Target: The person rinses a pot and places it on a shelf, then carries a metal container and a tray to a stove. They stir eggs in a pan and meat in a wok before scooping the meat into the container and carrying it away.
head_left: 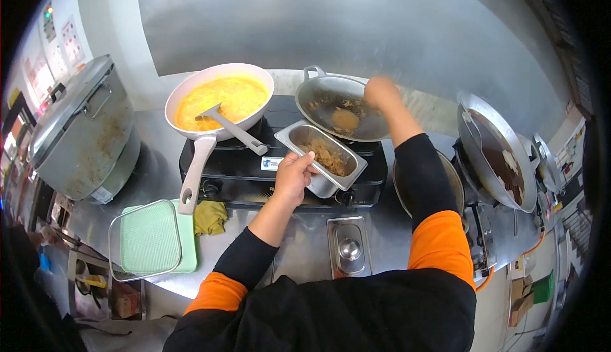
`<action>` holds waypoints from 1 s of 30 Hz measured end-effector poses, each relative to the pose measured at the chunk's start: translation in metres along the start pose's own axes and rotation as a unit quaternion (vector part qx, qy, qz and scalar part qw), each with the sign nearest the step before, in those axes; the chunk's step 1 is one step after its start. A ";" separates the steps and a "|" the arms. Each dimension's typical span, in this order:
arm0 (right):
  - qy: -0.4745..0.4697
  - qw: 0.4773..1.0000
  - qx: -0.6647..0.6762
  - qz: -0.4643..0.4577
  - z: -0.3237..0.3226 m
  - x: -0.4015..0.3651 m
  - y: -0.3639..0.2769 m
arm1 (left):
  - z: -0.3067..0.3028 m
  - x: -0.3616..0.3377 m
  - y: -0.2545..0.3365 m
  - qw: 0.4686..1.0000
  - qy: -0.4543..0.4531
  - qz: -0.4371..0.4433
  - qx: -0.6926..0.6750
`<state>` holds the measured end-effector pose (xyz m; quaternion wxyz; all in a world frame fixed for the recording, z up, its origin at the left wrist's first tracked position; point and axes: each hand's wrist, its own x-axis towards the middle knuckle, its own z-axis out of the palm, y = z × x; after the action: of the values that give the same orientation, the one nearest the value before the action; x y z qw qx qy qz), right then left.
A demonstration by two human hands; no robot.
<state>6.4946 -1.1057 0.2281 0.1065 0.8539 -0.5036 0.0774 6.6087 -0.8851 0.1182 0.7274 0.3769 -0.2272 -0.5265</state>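
My left hand [294, 177] grips the near side of a rectangular steel food pan [296, 137], thumb over its rim. Brown cooked food [324, 156] lies inside the tilted pan, which is held over the black gas stove [254, 177]. Closed and blurred, my right hand [382, 93] is above the right rim of a grey wok [312, 97]; what it holds cannot be made out. Brown food bits and a round brownish patch [345, 119] show in the wok. Beside it on the stove stands a white frying pan [261, 75] of yellow egg-like mixture [223, 94], with a grey spatula [232, 128] resting in it.
A large lidded pot [95, 135] stands at left. Nearer are a green tray [188, 244] with a wire basket [146, 237] and an olive cloth [210, 217]. A lidded steel container [349, 250] sits in front of me. At right is a big wok [471, 107] with dark liquid.
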 end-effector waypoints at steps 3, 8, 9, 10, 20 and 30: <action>0.001 0.999 0.018 0.036 0.023 0.010 -0.010 | -0.004 0.001 -0.001 1.000 -0.005 -0.002 0.000; -0.064 0.998 0.019 -0.011 0.049 0.032 -0.035 | -0.005 0.002 0.003 1.000 -0.003 -0.008 0.005; -0.079 0.996 0.016 -0.041 0.054 0.036 -0.040 | -0.006 0.002 0.003 1.000 0.000 -0.002 0.005; -0.093 0.993 0.014 -0.070 0.055 0.037 -0.048 | -0.006 0.003 0.002 1.000 0.002 0.004 0.006; -0.100 0.965 0.109 -0.218 0.002 -0.015 -0.079 | -0.005 0.004 0.005 1.000 0.003 0.025 0.004; -0.059 0.958 0.188 -0.210 -0.073 -0.082 -0.032 | -0.002 0.005 -0.002 1.000 0.005 0.029 0.007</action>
<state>6.4815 -1.0024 0.2761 -0.0719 0.9481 -0.2945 0.0959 6.6108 -0.8900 0.1152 0.7410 0.3779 -0.2376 -0.5017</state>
